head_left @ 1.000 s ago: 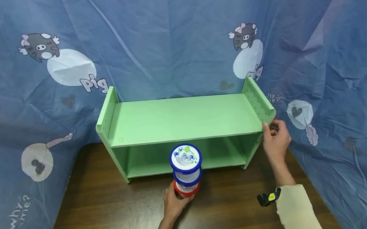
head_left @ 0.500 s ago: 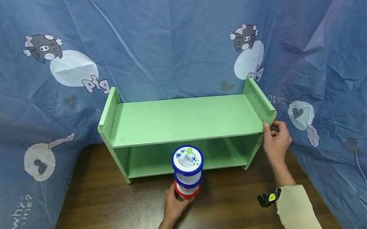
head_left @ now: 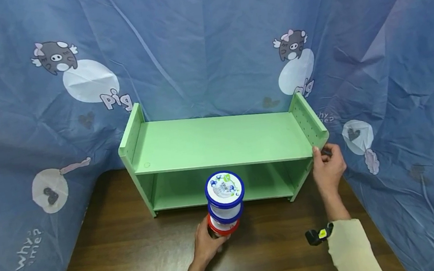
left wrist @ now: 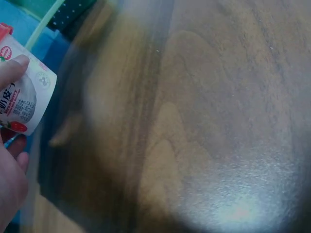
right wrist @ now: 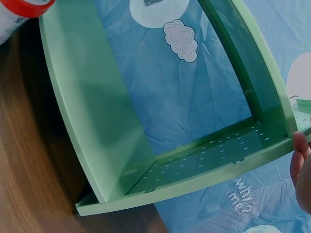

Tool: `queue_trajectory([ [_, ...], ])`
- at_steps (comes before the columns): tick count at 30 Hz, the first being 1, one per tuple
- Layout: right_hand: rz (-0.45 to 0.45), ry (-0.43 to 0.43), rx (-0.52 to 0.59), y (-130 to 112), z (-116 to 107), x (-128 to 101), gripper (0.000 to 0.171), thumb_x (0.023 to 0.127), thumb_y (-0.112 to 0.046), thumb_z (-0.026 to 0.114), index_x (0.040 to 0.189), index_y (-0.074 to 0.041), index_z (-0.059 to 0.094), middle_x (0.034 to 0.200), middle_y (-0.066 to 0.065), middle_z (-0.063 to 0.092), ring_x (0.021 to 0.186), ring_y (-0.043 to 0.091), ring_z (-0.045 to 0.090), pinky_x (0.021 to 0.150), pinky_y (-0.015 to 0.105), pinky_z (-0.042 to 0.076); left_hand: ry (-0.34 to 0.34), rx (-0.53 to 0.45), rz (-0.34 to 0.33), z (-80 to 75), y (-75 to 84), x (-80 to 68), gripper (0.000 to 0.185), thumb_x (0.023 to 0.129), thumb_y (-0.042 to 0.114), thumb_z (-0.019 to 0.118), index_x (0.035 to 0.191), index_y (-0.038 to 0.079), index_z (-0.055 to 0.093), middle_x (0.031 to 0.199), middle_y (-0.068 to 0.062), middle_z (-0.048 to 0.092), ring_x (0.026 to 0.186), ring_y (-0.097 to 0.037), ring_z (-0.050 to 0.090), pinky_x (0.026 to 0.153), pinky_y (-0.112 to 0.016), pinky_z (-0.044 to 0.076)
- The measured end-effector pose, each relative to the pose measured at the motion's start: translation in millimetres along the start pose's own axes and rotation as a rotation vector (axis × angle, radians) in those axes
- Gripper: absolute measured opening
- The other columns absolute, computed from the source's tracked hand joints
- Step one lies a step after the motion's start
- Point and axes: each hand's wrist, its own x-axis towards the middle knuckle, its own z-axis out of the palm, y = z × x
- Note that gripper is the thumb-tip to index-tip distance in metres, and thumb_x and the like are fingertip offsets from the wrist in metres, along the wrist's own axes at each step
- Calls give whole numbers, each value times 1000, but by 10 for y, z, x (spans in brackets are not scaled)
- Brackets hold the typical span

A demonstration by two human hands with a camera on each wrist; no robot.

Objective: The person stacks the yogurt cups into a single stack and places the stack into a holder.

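While your left hand (head_left: 207, 244) grips the stacked cups (head_left: 224, 201) upright on the surface (head_left: 135, 261), your right hand (head_left: 328, 169) seemingly pinches the shelf (head_left: 221, 141) edge, steadying it.

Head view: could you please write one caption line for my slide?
Left hand holds two stacked yogurt cups while right hand grips the green shelf.

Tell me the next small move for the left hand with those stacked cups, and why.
Probably lift the stack and ease it forward onto the lower shelf. The left hand grips the bottom red-lidded cup on the table, right in front of that opening, while the right hand holds the shelf's end panel.
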Motion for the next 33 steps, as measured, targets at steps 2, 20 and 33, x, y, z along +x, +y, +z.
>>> queue_trajectory([
  [2, 1, 1, -1, 10, 2, -1, 27, 87, -15, 69, 102, 6, 61, 96, 19, 66, 62, -16, 47, 61, 3, 39, 5, -2, 15, -22, 33, 0, 82, 56, 26, 90, 129, 11, 57, 114, -7, 69, 101, -22, 59, 91, -41, 48],
  [20, -7, 22, 29, 15, 2, 0, 26, 85, -13, 70, 100, 7, 62, 95, 20, 66, 62, -16, 47, 61, 3, 38, -4, -8, 102, -194, 363, 34, 81, 60, 30, 89, 133, 17, 55, 122, -2, 67, 110, -21, 59, 94, -45, 47],
  [33, -16, 12, 13, 17, 12, -3, 28, 86, -13, 70, 102, 8, 61, 98, 23, 66, 63, -18, 46, 62, 2, 38, 2, -17, 116, -331, 699, 75, 76, 59, 34, 88, 128, 17, 58, 117, -4, 69, 107, -24, 61, 93, -46, 47],
])
